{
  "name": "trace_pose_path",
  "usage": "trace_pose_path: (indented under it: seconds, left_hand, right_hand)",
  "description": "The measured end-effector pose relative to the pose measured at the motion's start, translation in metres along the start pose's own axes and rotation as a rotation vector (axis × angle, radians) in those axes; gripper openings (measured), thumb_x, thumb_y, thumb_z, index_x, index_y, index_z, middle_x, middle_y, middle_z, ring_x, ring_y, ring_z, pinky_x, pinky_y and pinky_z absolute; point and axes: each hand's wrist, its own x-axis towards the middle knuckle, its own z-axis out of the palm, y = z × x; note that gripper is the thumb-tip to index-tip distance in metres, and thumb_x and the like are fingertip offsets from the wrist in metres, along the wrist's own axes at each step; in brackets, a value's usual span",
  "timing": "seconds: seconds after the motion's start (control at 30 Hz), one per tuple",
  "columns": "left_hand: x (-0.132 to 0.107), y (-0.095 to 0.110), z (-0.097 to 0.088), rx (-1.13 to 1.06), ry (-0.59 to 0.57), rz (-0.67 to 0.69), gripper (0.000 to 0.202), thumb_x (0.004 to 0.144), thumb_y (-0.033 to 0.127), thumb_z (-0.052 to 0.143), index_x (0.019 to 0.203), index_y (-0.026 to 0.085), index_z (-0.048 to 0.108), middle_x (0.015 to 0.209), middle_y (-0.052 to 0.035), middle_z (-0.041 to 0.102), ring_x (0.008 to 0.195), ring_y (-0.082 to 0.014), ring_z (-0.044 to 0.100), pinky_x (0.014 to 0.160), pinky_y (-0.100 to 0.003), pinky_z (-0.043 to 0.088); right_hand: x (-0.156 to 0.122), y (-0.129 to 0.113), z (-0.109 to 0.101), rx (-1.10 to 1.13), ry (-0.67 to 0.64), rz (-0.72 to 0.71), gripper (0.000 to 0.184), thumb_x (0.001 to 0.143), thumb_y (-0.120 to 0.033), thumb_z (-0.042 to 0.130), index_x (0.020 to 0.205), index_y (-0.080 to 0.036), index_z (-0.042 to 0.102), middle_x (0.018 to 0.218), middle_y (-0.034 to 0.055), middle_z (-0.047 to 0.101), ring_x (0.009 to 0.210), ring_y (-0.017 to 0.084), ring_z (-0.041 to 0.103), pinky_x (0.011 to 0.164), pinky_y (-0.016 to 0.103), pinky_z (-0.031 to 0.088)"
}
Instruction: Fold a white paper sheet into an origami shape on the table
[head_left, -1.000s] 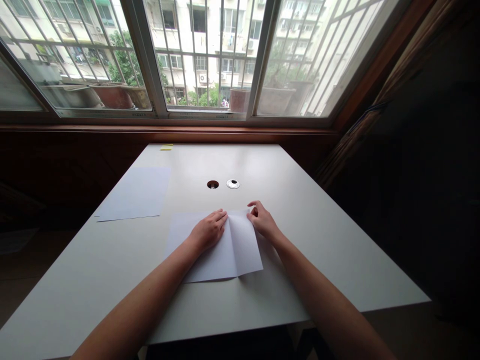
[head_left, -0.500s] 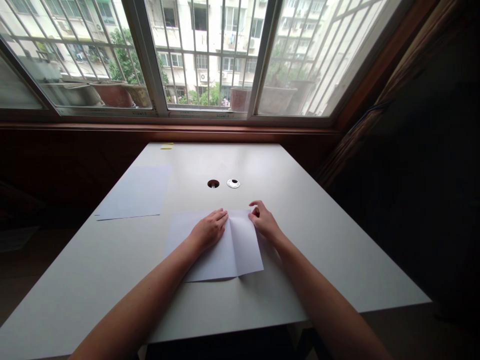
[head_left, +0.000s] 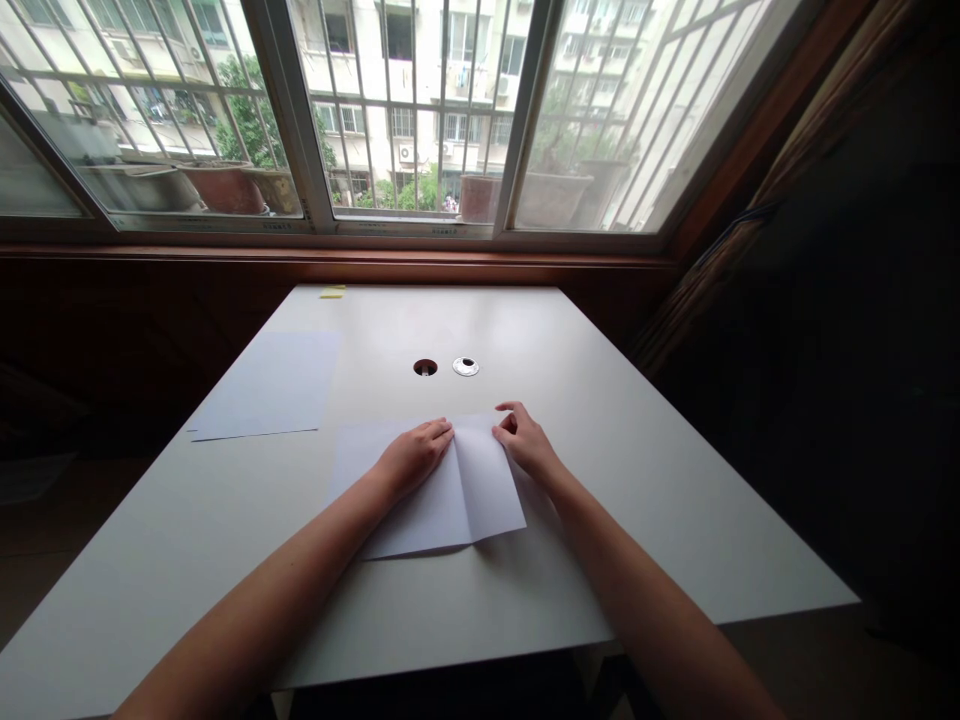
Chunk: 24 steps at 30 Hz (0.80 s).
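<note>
A creased sheet of white paper (head_left: 427, 516) lies in front of me, its right part lifted off the table along a fold line. My left hand (head_left: 415, 457) rests flat on the sheet just left of the crease, fingers stretched out near the far edge. On the right, my right hand (head_left: 525, 437) pinches the sheet's raised right edge near its far corner between thumb and curled fingers, with the index finger held up. The thumb's exact contact is partly hidden.
More white paper (head_left: 266, 385) lies at the left side of the white table (head_left: 675, 530). Toward the back are a round cable hole (head_left: 425, 368), a silvery round cover (head_left: 466, 367) and yellow strips (head_left: 332, 292). A barred window (head_left: 412, 120) stands behind the table.
The sheet has turned slightly, its near right corner shifting a little away from me. Both hands keep nearly the same places, with a small shift left in view.
</note>
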Motion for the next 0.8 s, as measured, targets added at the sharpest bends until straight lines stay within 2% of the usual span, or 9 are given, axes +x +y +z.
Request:
trace_pose_path:
  seconds: [0.33, 0.5, 0.63, 0.8]
  left_hand:
    - [-0.003, -0.012, -0.004, -0.13, -0.041, 0.07, 0.035, 0.103, 0.026, 0.037, 0.13, 0.02, 0.06, 0.134, -0.0049, 0.062, 0.13, -0.017, 0.053, 0.109, -0.033, 0.046]
    - [-0.002, -0.014, -0.004, -0.109, -0.059, 0.026, 0.038, 0.1, 0.021, 0.039, 0.134, 0.019, 0.055, 0.141, -0.0086, 0.055, 0.132, -0.0197, 0.051, 0.109, -0.036, 0.045]
    - [0.001, -0.006, 0.002, -0.057, -0.071, -0.055, 0.041, 0.093, 0.014, 0.043, 0.133, 0.015, 0.055, 0.141, -0.0115, 0.055, 0.135, -0.023, 0.047, 0.112, -0.039, 0.043]
    - [0.002, 0.005, 0.009, -0.014, -0.022, -0.101, 0.041, 0.095, 0.019, 0.043, 0.134, 0.011, 0.053, 0.141, -0.0158, 0.053, 0.136, -0.0262, 0.045, 0.115, -0.044, 0.036]
  right_hand:
    - [0.005, -0.001, 0.009, -0.027, 0.083, -0.002, 0.032, 0.084, -0.036, 0.054, 0.114, -0.025, 0.053, 0.079, -0.0023, 0.061, 0.074, 0.018, 0.059, 0.069, 0.029, 0.042]
    - [0.002, -0.001, 0.012, -0.066, 0.082, -0.014, 0.03, 0.085, -0.032, 0.051, 0.114, -0.026, 0.053, 0.077, -0.0024, 0.059, 0.071, 0.017, 0.058, 0.067, 0.028, 0.041]
    - [0.001, -0.004, 0.012, -0.108, 0.073, -0.023, 0.029, 0.086, -0.031, 0.05, 0.115, -0.026, 0.053, 0.079, -0.0015, 0.059, 0.072, 0.018, 0.058, 0.066, 0.028, 0.04]
    - [0.001, -0.002, 0.012, -0.132, 0.069, -0.034, 0.028, 0.087, -0.03, 0.049, 0.114, -0.026, 0.053, 0.078, -0.0017, 0.059, 0.071, 0.017, 0.057, 0.065, 0.027, 0.039]
